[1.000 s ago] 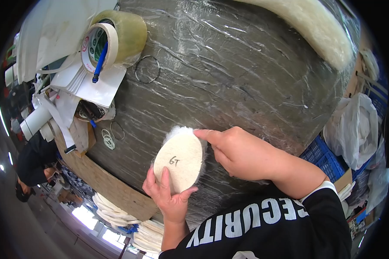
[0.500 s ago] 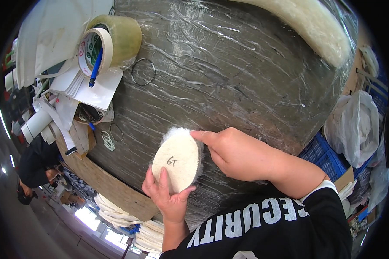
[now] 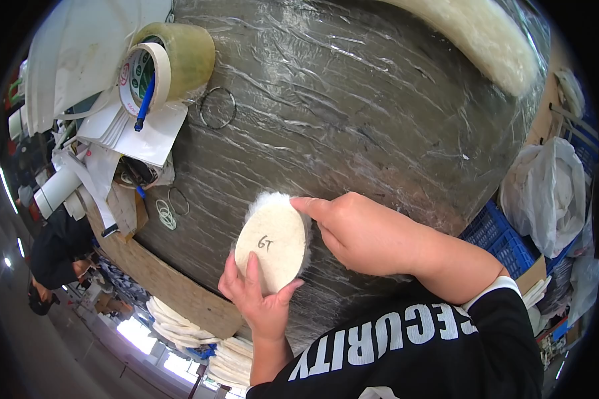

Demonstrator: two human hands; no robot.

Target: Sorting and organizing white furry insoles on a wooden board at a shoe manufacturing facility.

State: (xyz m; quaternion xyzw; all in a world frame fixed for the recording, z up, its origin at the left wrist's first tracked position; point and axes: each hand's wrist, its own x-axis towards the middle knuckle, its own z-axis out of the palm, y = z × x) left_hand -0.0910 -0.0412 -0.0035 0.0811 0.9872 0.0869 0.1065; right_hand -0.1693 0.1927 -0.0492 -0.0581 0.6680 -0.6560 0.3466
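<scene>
Steadying the oval, cream pad with fluffy white fringe over the dark, film-covered surface seems key: the left hand's grip clasps its lower end; the right hand's index finger should touch the upper rim lightly. Whether that grip pinches, I cannot tell.

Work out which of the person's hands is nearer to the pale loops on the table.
Left. The left hand holds the oval pad, below and right of the pale loops. The right hand is farther right, at the pad's upper right edge.
</scene>
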